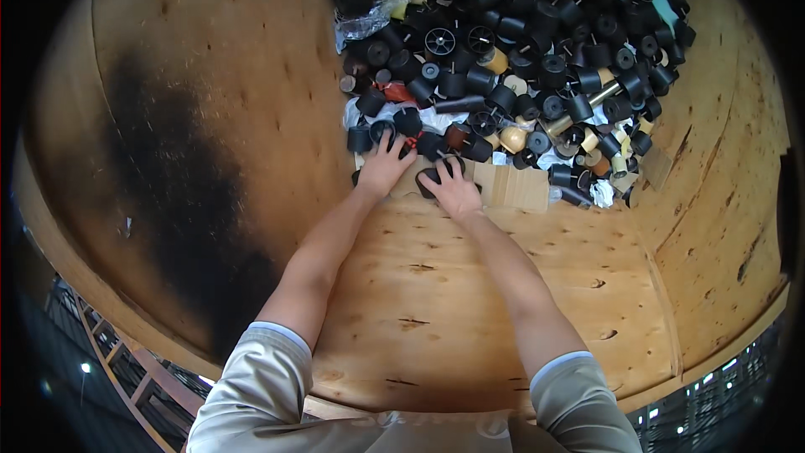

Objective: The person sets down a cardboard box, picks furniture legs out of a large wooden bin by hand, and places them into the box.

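While both forearms stretch across a plywood table (470,302), the left hand (384,169) lies flat with fingers spread at the near edge of a heap of black plastic caps (537,42). Just beside it, the right hand (454,189) curls over a single black cap (429,177), fingers bent around it. Tan caps and brass tubes lie mixed in beyond the right hand, and a strip of cardboard (511,186) rests just right of it.
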`<state>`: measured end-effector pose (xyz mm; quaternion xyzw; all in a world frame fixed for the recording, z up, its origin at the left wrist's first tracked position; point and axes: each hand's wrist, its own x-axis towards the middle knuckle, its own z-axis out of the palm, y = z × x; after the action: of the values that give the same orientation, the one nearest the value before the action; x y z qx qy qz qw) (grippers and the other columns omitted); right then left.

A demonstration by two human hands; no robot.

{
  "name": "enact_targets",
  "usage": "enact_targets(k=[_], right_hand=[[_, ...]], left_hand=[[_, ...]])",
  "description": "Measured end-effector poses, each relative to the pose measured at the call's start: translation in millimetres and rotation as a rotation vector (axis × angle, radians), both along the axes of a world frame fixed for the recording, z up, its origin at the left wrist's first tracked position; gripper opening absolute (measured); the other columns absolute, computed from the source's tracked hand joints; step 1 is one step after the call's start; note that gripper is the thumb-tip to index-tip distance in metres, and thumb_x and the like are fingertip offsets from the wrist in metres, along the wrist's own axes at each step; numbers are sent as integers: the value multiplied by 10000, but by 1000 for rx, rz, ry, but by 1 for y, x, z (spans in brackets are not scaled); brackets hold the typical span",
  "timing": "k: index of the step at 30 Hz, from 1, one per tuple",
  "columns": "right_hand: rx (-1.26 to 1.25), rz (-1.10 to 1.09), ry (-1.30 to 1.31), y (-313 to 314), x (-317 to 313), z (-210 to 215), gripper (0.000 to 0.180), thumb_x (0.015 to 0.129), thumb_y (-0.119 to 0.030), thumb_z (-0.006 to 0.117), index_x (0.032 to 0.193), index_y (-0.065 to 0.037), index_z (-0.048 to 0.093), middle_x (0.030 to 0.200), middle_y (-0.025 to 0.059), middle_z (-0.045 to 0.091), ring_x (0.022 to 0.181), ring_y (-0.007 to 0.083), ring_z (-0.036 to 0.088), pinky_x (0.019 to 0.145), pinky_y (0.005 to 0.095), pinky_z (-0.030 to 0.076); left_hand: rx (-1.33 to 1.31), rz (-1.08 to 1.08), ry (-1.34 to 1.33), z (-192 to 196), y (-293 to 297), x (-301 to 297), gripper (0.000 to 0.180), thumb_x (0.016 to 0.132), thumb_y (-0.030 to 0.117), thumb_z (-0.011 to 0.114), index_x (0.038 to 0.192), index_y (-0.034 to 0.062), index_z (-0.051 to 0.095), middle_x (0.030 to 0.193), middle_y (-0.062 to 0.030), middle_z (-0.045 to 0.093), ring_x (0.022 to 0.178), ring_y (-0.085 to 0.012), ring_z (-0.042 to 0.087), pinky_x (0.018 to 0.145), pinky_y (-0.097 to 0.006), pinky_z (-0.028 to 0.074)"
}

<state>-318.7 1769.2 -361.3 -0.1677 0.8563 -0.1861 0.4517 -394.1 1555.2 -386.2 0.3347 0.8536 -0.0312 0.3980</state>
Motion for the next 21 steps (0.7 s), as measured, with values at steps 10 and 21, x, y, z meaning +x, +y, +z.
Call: enact_targets(k=[10,21], right_hand=[[48,-94,-69,1,4,-15,654,933,-184,652,1502,-415,427,1530,107,405,1471,525,301,824,485,646],[-75,22,-4,-7,6,-20,689,960,-142,601,1543,-434,379,1569,93,395,1480,511,306,865,472,644]], left_hand=[[220,361,-16,0,0,16,577,830,105,719,1373,232,573,1517,-105,418,1453,-403,352,1110,-520,475],[299,388,-3,-8,11,28,557,786,41,745,1309,191,625,1462,-113,462,1438,-431,348,1148,-495,438]])
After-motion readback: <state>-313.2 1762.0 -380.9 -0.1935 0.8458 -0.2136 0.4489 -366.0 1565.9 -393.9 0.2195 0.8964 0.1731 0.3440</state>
